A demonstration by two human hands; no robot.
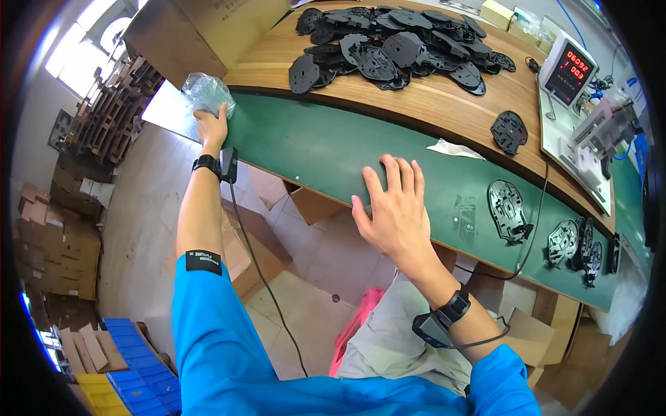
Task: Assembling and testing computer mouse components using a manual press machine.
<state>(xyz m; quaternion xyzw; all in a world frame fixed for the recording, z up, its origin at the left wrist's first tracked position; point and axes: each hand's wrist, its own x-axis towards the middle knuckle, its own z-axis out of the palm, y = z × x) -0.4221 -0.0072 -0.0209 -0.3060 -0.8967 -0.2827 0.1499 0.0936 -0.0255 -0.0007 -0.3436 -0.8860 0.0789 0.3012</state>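
At the far left end of the green tabletop (pixel 277 128), my left hand (pixel 212 130) grips a crumpled clear plastic bag (pixel 208 93); its contents are hard to make out. My right hand (pixel 394 211) is open, fingers spread, over the green top near its front edge, with nothing in it. To the right of that hand, a black shell-shaped plastic part (pixel 506 210) lies on the green surface. Several smaller black and grey parts (pixel 563 243) sit farther right. Both wrists wear black straps with small cabled boxes.
A heap of black oval plastic parts (pixel 402 52) covers the back of the wooden board (pixel 416 111). One single part (pixel 509 132) lies nearer the device with a red digital display (pixel 569 69). A large cardboard box (pixel 187 38) stands back left. Cartons (pixel 257 253) are under the table.
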